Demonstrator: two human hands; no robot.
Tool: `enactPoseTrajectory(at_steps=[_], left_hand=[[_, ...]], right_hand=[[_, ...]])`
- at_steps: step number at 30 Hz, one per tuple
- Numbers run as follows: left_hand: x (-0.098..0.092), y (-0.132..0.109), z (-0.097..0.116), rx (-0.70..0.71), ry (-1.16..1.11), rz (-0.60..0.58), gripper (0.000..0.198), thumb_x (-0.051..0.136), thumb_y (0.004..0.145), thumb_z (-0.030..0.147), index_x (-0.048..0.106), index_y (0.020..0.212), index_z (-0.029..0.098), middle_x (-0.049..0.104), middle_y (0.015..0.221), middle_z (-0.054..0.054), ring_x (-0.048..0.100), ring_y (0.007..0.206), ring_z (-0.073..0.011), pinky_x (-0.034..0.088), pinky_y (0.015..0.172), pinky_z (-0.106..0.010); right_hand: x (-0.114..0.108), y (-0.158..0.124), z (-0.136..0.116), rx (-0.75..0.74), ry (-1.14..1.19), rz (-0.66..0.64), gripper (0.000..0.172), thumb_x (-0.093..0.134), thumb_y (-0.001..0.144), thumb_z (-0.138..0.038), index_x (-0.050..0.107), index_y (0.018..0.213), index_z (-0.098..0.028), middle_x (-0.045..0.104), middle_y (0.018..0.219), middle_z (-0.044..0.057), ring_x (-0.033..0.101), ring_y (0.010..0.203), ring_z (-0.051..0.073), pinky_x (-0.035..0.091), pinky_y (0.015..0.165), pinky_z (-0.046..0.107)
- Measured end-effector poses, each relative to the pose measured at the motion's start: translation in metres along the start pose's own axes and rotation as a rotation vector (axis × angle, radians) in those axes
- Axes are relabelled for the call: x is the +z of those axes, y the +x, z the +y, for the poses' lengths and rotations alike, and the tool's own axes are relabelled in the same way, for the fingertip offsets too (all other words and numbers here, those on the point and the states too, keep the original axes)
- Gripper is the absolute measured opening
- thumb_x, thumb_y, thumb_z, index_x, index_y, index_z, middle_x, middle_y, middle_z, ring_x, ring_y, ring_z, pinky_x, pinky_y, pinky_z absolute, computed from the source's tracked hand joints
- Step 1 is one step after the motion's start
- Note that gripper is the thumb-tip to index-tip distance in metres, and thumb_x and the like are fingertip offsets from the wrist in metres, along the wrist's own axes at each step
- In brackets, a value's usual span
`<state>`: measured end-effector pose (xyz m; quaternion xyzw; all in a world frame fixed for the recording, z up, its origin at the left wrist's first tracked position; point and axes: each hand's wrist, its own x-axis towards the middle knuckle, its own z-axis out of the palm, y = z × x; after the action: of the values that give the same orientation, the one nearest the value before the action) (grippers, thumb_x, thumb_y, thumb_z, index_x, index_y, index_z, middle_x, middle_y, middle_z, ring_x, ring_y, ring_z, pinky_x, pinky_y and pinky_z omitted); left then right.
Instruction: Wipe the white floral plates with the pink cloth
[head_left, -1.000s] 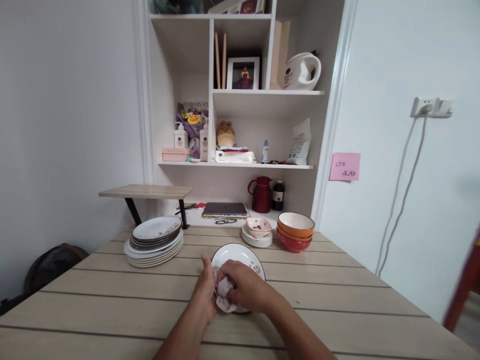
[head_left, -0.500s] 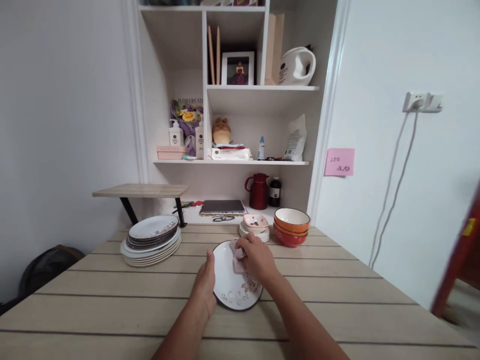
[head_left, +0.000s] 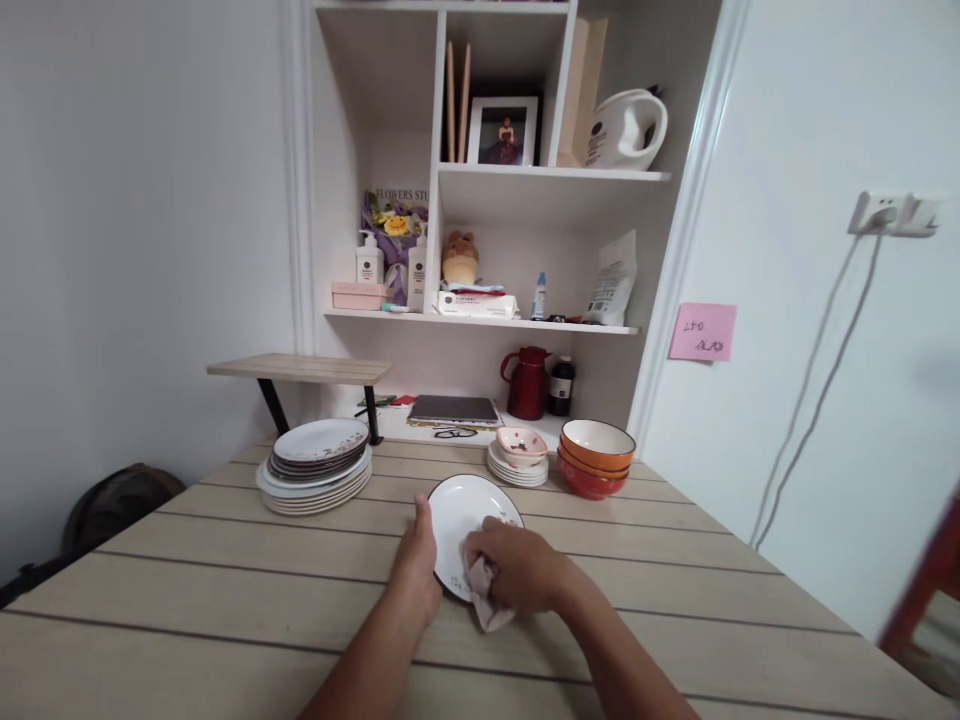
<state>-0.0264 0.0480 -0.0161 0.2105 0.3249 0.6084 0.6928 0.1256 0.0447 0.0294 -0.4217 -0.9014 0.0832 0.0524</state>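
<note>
A white plate with a dark rim and a brown floral pattern is tilted up above the table in front of me. My left hand grips its left edge, thumb up along the rim and the other fingers hidden behind. My right hand is closed on a pale pinkish cloth, pressed against the lower right of the plate's face. The cloth's loose end hangs past the lower rim. My right hand covers part of the pattern.
A stack of plates stands at the left by a small raised wooden shelf. Behind the plate are small white dishes topped by a pink bowl. Orange and red bowls are stacked to their right on the slatted table.
My right hand has moved the cloth from the plate's upper part down to its lower right. My left hand still holds the left edge. The view has shifted slightly.
</note>
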Motion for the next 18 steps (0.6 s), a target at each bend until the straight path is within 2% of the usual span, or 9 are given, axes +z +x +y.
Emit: enactPoseTrajectory(at_steps=[3,6,11,13,15,18], left_hand=[[0.004,-0.004,0.005,-0.010,0.049,-0.019,0.074,0.034,0.083,0.068,0.059,0.123,0.011,0.068,0.116,-0.019,0.065,0.106,-0.0289,0.051,0.092,-0.042],[0.005,-0.004,0.006,-0.036,0.075,-0.025,0.076,0.033,0.082,0.070,0.057,0.126,0.012,0.068,0.116,-0.018,0.064,0.108,-0.0292,0.050,0.093,-0.043],[0.006,-0.004,0.004,-0.018,0.102,-0.059,0.070,0.038,0.082,0.067,0.054,0.129,0.018,0.068,0.119,-0.015,0.064,0.109,-0.0284,0.049,0.094,-0.044],[0.006,-0.005,0.004,-0.008,0.111,-0.039,0.070,0.039,0.082,0.066,0.055,0.128,0.016,0.067,0.119,-0.017,0.063,0.110,-0.0289,0.049,0.094,-0.043],[0.006,-0.005,0.004,-0.003,0.115,0.016,0.072,0.040,0.081,0.067,0.056,0.128,0.014,0.067,0.118,-0.018,0.063,0.110,-0.0295,0.049,0.093,-0.044],[0.006,-0.005,0.004,-0.003,0.102,0.074,0.072,0.041,0.081,0.067,0.054,0.129,0.014,0.067,0.118,-0.018,0.064,0.109,-0.0297,0.050,0.093,-0.044]], right_hand=[[0.007,0.009,-0.011,-0.012,0.048,0.102,0.036,0.061,0.067,-0.017,0.063,0.101,-0.029,0.055,0.104,0.002,0.055,0.080,0.016,0.028,0.061,0.025],[0.010,0.022,-0.015,0.044,0.086,0.240,0.039,0.057,0.070,-0.016,0.062,0.105,-0.032,0.053,0.109,0.001,0.055,0.090,0.017,0.030,0.063,0.024],[0.003,0.035,0.003,0.199,0.057,0.428,0.035,0.055,0.079,-0.021,0.060,0.112,-0.033,0.055,0.109,0.002,0.056,0.095,0.018,0.034,0.070,0.025],[-0.002,0.033,0.016,0.295,0.012,0.437,0.034,0.055,0.081,-0.024,0.059,0.113,-0.034,0.055,0.110,0.002,0.056,0.094,0.018,0.035,0.072,0.026],[-0.005,0.026,0.028,0.381,-0.033,0.380,0.036,0.056,0.079,-0.023,0.058,0.113,-0.034,0.054,0.113,0.002,0.057,0.093,0.019,0.035,0.071,0.027],[-0.008,0.011,0.038,0.401,-0.057,0.272,0.036,0.059,0.074,-0.021,0.060,0.109,-0.031,0.056,0.108,0.004,0.059,0.086,0.019,0.035,0.065,0.026]])
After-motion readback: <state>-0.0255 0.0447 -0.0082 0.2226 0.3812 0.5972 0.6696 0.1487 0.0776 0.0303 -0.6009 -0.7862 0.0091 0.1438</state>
